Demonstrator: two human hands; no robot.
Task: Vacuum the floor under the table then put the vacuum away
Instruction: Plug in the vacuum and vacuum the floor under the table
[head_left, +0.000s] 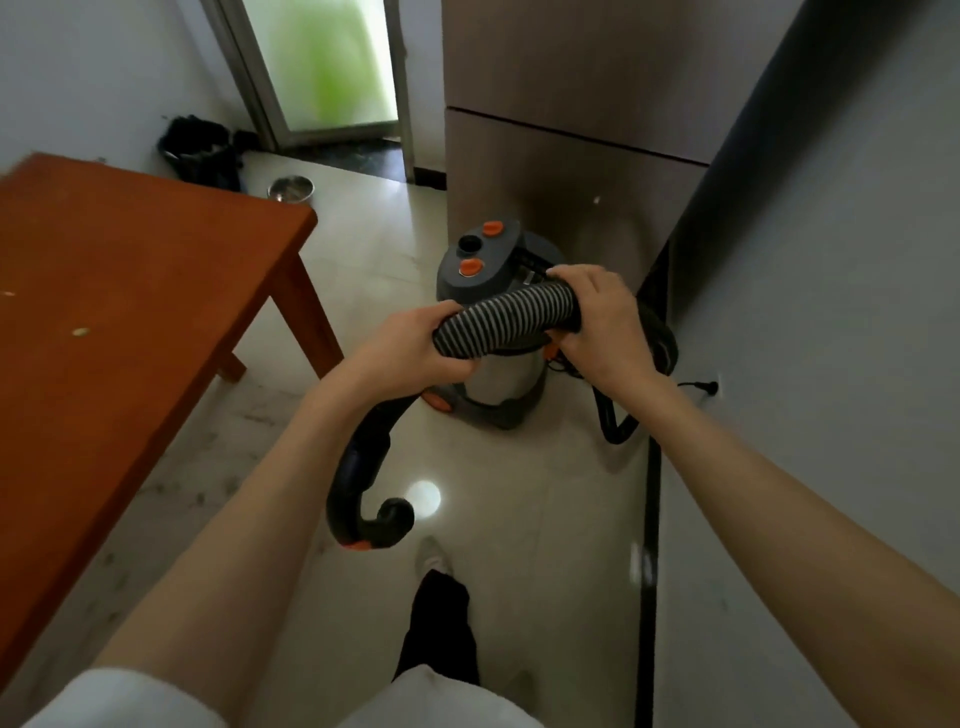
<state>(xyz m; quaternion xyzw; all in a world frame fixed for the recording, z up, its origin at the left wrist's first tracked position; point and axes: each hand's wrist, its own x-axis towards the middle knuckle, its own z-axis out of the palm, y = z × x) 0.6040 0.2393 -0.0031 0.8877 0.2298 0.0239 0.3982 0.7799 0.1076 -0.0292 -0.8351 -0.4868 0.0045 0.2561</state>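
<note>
A grey canister vacuum (485, 260) with orange knobs stands on the tiled floor in front of a tall cabinet. Its ribbed grey hose (506, 322) arches between my two hands, just above the canister. My left hand (410, 345) grips the hose at its near end, where it joins the black curved handle piece (358, 483) that hangs down toward the floor. My right hand (605, 322) grips the hose at the far end, over the canister's top. A black power cord (615, 421) loops on the floor to the right of the vacuum.
A red-brown wooden table (119, 312) fills the left side, one leg close to the vacuum. Behind it are a black bin (200, 148) and a metal bowl (291, 188). A brown cabinet (561, 130) and a grey wall (831, 312) close the right side. My foot (434, 558) is on the floor below.
</note>
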